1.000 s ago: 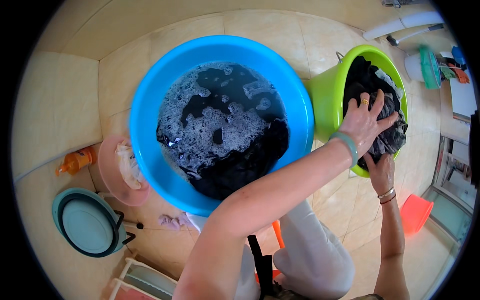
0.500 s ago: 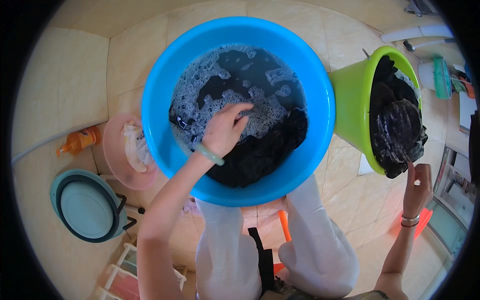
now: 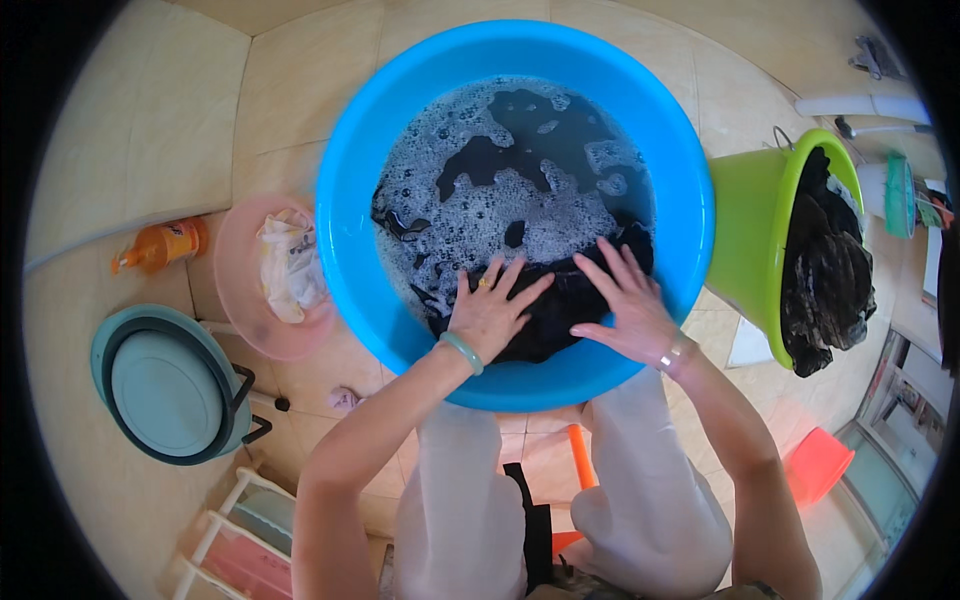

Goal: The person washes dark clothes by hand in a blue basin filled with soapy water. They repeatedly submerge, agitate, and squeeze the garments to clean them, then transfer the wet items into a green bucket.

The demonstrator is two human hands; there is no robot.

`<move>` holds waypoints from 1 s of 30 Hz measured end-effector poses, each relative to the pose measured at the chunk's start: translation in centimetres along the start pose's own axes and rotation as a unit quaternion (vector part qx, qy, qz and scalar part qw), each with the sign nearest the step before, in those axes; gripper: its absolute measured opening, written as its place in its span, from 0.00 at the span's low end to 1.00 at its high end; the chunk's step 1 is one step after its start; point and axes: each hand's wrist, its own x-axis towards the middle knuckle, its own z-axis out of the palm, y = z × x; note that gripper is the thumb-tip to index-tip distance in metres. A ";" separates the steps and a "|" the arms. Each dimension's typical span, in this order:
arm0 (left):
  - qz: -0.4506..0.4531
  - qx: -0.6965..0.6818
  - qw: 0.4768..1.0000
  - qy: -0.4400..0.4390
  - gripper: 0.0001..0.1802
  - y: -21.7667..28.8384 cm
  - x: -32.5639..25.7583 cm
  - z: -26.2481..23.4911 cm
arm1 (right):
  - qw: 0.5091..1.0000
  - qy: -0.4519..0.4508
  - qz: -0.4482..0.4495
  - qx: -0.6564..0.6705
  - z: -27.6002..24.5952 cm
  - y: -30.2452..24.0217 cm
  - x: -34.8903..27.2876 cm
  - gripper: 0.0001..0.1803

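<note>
A large blue basin (image 3: 345,270) stands before my knees, filled with dark, foamy water (image 3: 470,215). Black cloth (image 3: 545,315) lies in its near part, partly above the suds. My left hand (image 3: 490,310), with a pale green bangle at the wrist, rests over the left of this cloth, fingers spread. On the cloth's right side my right hand (image 3: 632,310) is spread too, its fingertips touching the cloth. Neither hand grips anything. A lime green bucket (image 3: 745,215) stands right of the basin, heaped with wet black clothes (image 3: 830,275).
Left of the basin sits a pink basin (image 3: 235,275) with white cloth (image 3: 290,265) in it. Beside it are an orange pump bottle (image 3: 165,245) and stacked grey-green basins (image 3: 165,390). A white rack (image 3: 210,540) is at lower left. A red container (image 3: 818,465) stands at right.
My right hand has come from the clothes in the green bucket to the cloth in the blue basin. My left hand has lowered onto the cloth and spread its fingers. The view has shifted slightly.
</note>
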 end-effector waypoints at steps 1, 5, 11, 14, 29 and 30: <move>-0.004 -0.001 1.000 0.026 0.38 -0.6 0.6 0.0 | 0.999 0.001 0.014 -0.043 1.7 0.3 1.4 0.47; -0.068 0.007 0.993 0.097 0.28 -4.3 2.6 2.2 | 0.989 0.056 0.029 -0.136 6.3 0.8 7.4 0.45; -0.170 -0.075 0.983 -0.019 0.24 -6.6 6.5 2.0 | 0.982 0.043 0.023 -0.182 9.6 4.0 12.8 0.36; -0.215 -0.097 0.968 -0.086 0.26 -7.9 7.8 2.0 | 0.963 0.034 -0.008 -0.268 7.8 3.3 14.1 0.35; -0.129 -0.253 0.954 0.099 0.51 -5.0 2.8 -3.1 | 0.904 0.177 -0.042 0.388 1.4 4.6 14.6 0.14; -0.153 -0.190 0.969 0.048 0.52 -4.2 2.5 -3.2 | 0.886 0.162 -0.032 0.434 0.9 4.1 13.5 0.12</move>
